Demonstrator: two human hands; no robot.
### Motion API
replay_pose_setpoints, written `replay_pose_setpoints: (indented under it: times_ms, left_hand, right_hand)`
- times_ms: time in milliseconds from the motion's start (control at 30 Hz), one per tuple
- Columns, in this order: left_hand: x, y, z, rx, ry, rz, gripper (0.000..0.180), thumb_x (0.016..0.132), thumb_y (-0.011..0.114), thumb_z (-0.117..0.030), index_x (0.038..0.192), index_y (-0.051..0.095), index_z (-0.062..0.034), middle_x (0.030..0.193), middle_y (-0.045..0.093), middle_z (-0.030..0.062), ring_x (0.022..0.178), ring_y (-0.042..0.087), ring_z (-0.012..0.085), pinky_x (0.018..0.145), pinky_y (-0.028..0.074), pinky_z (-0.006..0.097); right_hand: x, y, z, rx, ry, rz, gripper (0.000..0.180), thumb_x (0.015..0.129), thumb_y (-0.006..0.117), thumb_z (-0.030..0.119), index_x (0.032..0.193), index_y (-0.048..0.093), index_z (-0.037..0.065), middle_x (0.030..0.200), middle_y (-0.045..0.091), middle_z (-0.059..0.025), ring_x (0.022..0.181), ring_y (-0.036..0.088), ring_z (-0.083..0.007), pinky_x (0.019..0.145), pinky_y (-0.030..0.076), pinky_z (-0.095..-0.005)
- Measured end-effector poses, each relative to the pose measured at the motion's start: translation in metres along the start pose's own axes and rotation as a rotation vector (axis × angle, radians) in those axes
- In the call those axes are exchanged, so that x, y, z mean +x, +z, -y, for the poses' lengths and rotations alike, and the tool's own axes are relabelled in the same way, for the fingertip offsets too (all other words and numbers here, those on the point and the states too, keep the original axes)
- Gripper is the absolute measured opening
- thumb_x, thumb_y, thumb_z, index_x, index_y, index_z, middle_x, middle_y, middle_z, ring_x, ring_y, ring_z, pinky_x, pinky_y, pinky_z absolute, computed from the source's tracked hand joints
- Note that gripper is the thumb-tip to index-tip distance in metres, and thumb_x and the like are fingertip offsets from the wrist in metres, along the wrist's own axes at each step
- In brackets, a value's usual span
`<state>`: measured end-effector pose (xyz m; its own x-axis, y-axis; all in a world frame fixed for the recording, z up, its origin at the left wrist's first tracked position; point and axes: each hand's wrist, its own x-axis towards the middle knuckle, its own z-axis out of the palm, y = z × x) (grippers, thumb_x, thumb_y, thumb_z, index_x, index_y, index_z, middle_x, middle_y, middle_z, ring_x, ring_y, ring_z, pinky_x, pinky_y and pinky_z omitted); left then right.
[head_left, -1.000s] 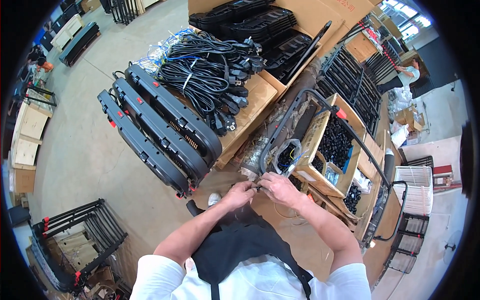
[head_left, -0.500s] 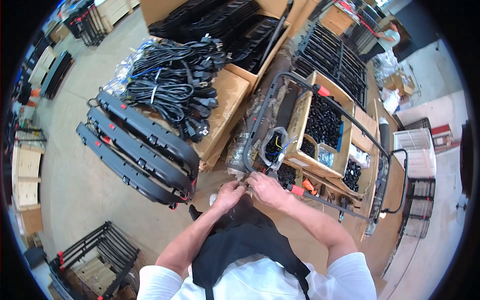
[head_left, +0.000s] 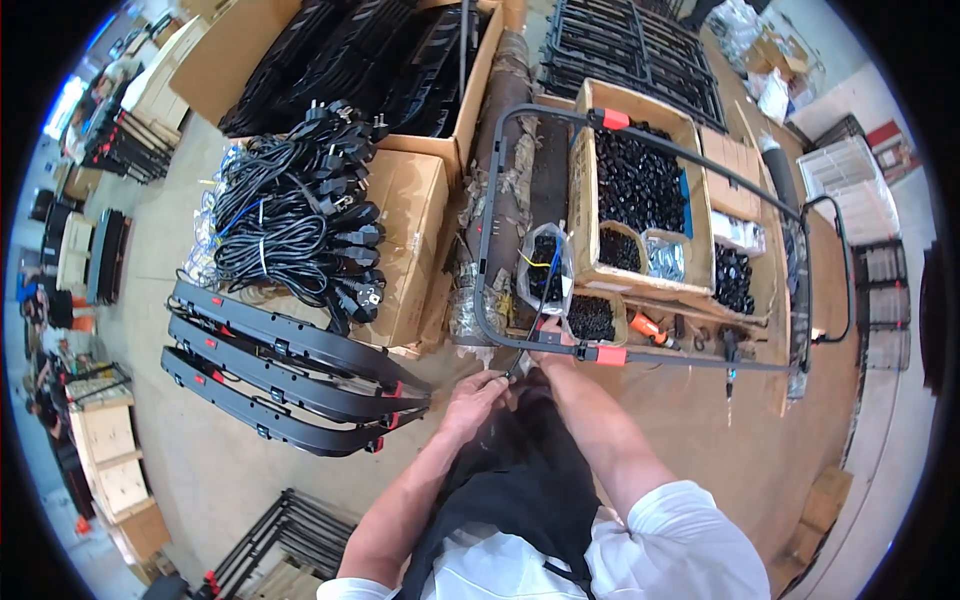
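Note:
A black tube frame (head_left: 690,155) with red clips (head_left: 605,353) lies over the cardboard boxes in front of me. My right hand (head_left: 547,350) grips its near bar, just left of the near red clip. My left hand (head_left: 478,392) pinches at the frame's near left corner; what sits between the fingers is too small to tell. Just beyond my hands, inside the frame, stands a clear bag of small black parts (head_left: 545,265). Behind it is an open cardboard box (head_left: 585,180) with more black parts.
Bundled black power cables (head_left: 290,210) lie on a closed cardboard box (head_left: 410,220) to the left. Three long black curved bars (head_left: 280,370) lie on the floor below them. An orange-handled tool (head_left: 648,326) rests by the near bar. Black wire racks (head_left: 640,40) are stacked at the back.
Both hands stay together at the frame's near corner. My head has tilted, so the boxes and frame sit more upright and nearer in the picture.

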<state>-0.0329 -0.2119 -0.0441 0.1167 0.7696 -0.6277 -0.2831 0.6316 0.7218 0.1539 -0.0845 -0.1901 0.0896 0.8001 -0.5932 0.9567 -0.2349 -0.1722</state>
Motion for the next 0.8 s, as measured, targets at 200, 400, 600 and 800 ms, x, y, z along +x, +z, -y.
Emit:
replay_pose_setpoints:
  times_ms: [200, 400, 600, 800]
  left_hand:
    - [0.017, 0.016, 0.011, -0.07, -0.078, 0.058, 0.026, 0.107, 0.063, -0.018, 0.122, 0.071, 0.002, 0.091, 0.07, 0.0027, 0.081, 0.062, 0.0092, 0.076, 0.051, 0.024]
    - [0.012, 0.03, 0.014, -0.12, 0.006, 0.035, 0.028, 0.107, 0.066, -0.02, 0.125, 0.069, 0.0005, 0.095, 0.071, 0.0038, 0.08, 0.066, 0.0116, 0.074, 0.055, 0.026]
    - [0.011, 0.042, 0.013, -0.073, 0.001, -0.023, 0.028, 0.108, 0.064, -0.018, 0.127, 0.069, 0.001, 0.098, 0.073, 0.0051, 0.082, 0.067, 0.0116, 0.078, 0.055, 0.027]
    - [0.01, 0.051, 0.016, 0.062, 0.141, -0.094, 0.027, 0.108, 0.061, -0.014, 0.127, 0.07, 0.0038, 0.099, 0.074, 0.0051, 0.084, 0.067, 0.0108, 0.078, 0.055, 0.027]
  right_hand:
    - [-0.021, 0.078, -0.111, 0.139, -0.413, -0.034, 0.061, 0.095, 0.066, 0.038, 0.14, 0.056, -0.001, 0.12, 0.073, -0.028, 0.119, 0.07, -0.0392, 0.1, 0.056, -0.0496]
    - [-0.213, -0.049, -0.059, 0.453, -0.003, 0.168, 0.043, 0.098, 0.064, 0.029, 0.129, 0.061, -0.001, 0.136, 0.063, -0.0284, 0.121, 0.065, -0.0469, 0.1, 0.053, -0.0532]
    - [-0.246, -0.089, -0.037, 0.366, -0.155, 0.161, 0.067, 0.099, 0.059, 0.017, 0.158, 0.034, -0.004, 0.142, 0.056, -0.0351, 0.132, 0.057, -0.0476, 0.111, 0.048, -0.0525]
    - [-0.24, -0.073, -0.041, 0.368, -0.289, 0.079, 0.073, 0.096, 0.057, 0.01, 0.16, 0.027, -0.007, 0.14, 0.055, -0.0347, 0.129, 0.058, -0.0489, 0.108, 0.049, -0.0539]
